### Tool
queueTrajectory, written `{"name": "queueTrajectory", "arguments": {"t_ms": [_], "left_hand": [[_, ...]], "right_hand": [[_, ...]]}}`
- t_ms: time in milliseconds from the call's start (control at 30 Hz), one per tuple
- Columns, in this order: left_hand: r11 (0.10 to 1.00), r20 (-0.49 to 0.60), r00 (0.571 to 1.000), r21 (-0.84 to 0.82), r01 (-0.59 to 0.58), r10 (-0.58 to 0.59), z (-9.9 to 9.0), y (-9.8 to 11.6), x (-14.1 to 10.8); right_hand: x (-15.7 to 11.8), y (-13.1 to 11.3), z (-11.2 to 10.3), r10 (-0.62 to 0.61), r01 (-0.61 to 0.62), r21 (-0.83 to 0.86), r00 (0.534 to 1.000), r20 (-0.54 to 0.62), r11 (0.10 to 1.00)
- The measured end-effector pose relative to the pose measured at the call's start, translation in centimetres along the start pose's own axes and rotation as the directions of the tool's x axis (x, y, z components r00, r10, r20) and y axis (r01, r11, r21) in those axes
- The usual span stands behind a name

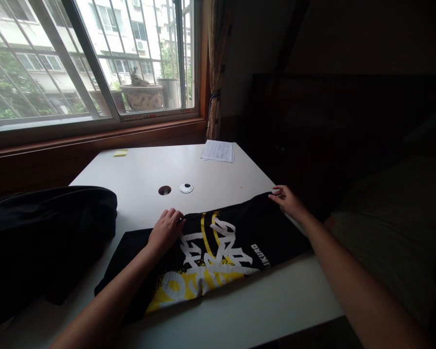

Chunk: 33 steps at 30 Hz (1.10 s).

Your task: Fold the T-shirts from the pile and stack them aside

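A black shirt (218, 252) with white and yellow lettering lies folded lengthwise across the white table. My left hand (167, 227) rests at its far edge, left of the yellow stripes, with the fingers closed on the fabric. At the shirt's far right corner, my right hand (285, 199) pinches the cloth between thumb and fingers. The underside of the shirt is hidden.
A dark cloth pile (51, 232) covers the table's left side. Papers (218, 150) and a yellow note (120, 152) lie at the far edge. A hole (164, 190) and a round cap (186, 188) are mid-table. Behind stands a barred window (138, 58).
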<state>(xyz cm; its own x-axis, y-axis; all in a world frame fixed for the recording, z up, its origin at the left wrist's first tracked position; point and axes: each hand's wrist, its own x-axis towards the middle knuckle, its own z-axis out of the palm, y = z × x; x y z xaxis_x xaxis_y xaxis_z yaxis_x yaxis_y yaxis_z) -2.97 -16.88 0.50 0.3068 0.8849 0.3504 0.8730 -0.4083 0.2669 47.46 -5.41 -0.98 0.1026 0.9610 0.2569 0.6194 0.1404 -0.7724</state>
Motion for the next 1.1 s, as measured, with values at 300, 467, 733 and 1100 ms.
{"name": "queueTrajectory", "arguments": {"t_ms": [300,467,733,1100], "left_hand": [[1.000,0.018,1.000,0.012,0.008,-0.008,-0.2,0.2,0.1],[1.000,0.016,1.000,0.005,0.012,-0.012,-0.1,0.1,0.1],[1.000,0.003,1.000,-0.002,0.003,-0.003,0.1,0.0,0.0],[1.000,0.010,1.000,-0.027,0.006,-0.005,0.1,-0.4,0.2]], "right_hand": [[-0.7,0.9,-0.5,0.021,-0.022,-0.099,1.000,-0.012,0.995],[-0.4,-0.2,-0.2,0.129,-0.133,0.030,0.986,0.109,0.991],[-0.5,-3.0,0.1,0.089,-0.125,0.326,0.988,0.124,0.937],[-0.4,-1.0,0.5,0.039,-0.030,0.117,0.996,-0.080,0.993]]}}
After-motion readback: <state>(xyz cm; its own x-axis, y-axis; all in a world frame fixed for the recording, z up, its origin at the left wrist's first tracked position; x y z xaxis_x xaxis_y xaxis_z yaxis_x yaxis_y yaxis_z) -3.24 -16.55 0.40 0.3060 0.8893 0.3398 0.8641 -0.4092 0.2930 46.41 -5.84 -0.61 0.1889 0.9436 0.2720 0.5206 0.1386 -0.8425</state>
